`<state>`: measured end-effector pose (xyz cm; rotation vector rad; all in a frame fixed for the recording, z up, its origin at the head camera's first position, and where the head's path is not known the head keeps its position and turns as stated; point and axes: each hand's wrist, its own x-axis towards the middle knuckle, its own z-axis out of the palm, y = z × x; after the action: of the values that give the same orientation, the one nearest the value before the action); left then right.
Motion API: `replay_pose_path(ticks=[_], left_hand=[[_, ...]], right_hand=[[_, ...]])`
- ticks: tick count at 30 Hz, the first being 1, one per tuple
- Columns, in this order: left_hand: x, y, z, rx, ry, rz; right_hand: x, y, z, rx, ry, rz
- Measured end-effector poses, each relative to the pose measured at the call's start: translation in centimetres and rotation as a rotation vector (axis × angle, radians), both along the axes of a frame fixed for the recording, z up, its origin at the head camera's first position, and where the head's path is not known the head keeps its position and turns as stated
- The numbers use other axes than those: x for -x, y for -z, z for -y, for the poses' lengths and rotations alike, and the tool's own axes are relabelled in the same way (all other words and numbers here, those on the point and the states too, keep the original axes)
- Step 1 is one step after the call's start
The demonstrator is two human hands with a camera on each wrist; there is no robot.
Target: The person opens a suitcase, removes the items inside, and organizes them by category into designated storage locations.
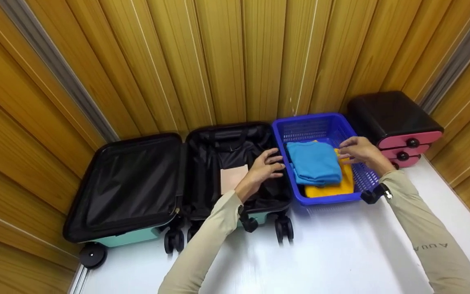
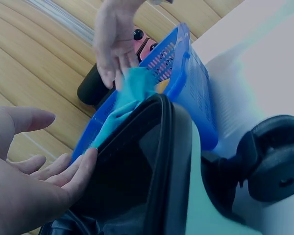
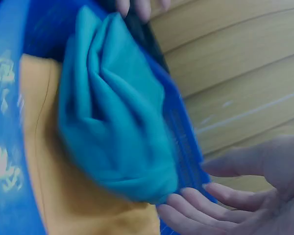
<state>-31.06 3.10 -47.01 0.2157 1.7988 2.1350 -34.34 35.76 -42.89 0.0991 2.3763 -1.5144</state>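
Observation:
A folded blue cloth (image 1: 314, 163) lies on a yellow cloth (image 1: 329, 190) inside a blue plastic basket (image 1: 324, 200). At the cloth's right side is my right hand (image 1: 360, 152), its fingers loosely extended; in the right wrist view its fingertips (image 3: 179, 208) are at the cloth's edge, and whether they touch it I cannot tell. My left hand (image 1: 260, 172) hovers over the right half of an open suitcase (image 1: 137, 183), fingers spread toward the basket and holding nothing. Partly hidden behind that hand, a flat pale pink item (image 1: 231, 179) lies in the suitcase.
Right of the basket stands a small black drawer unit (image 1: 396, 114) with pink fronts and black knobs. The suitcase's black wheels (image 1: 284, 228) stick out over the white surface (image 1: 320, 253). Wood-patterned panels (image 1: 227, 61) rise close behind everything.

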Motion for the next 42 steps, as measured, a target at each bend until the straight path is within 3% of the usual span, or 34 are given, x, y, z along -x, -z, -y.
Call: replay_pose_path(ticks=[4, 13, 19, 26, 35, 42], left_hand=[[0.0, 0.2, 0.8, 0.017, -0.012, 0.0], [-0.1, 0.7, 1.6, 0.023, -0.02, -0.008], [-0.1, 0.8, 3.2, 0.062, -0.019, -0.016], [-0.4, 1.0, 5.2, 0.09, -0.023, -0.025], [-0.3, 0.6, 7.5, 0.114, -0.121, -0.011], [-0.7, 0.8, 9.8, 0.198, -0.207, -0.057]], right_hand=[[-0.1, 0.4, -0.1, 0.047, 0.018, 0.005], [0.0, 0.6, 1.7, -0.001, -0.025, 0.031], [0.1, 1.0, 1.4, 0.047, -0.023, 0.03], [-0.5, 1.6, 0.6, 0.044, -0.016, -0.054], [-1.3, 1.5, -1.4, 0.125, 0.061, -0.156], [-2.3, 1.1, -3.2, 0.129, 0.151, -0.21]])
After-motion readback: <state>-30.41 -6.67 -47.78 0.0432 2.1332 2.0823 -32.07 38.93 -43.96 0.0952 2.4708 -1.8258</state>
